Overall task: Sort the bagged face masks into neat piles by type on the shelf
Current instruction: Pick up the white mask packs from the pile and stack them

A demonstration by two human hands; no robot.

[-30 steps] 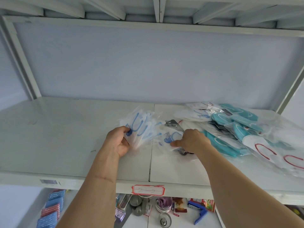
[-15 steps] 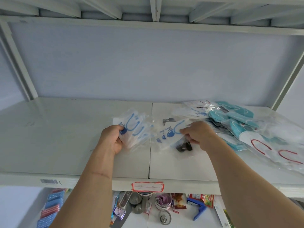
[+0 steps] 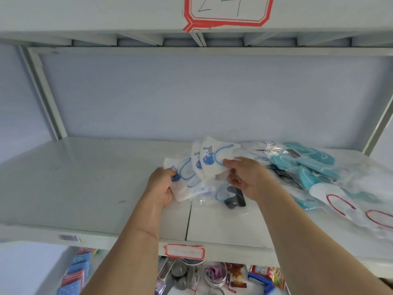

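Note:
My left hand grips a small bundle of bagged white masks with blue loops just above the white shelf, near its middle seam. My right hand pinches another bagged white mask with blue print, held upright against that bundle. Under my right hand lies a clear bag with a black piece. To the right sprawls a loose heap of bagged teal masks. White masks with red loops lie at the heap's front right.
The shelf's left half is bare white board. A slanted metal upright stands at the right rear and another at the left rear. The upper shelf's underside hangs overhead. Below, a lower shelf holds tins and small packets.
My right hand lifted a blue-print mask off the shelf and brought it left and up against the bundle in my left hand. The camera tilted upward.

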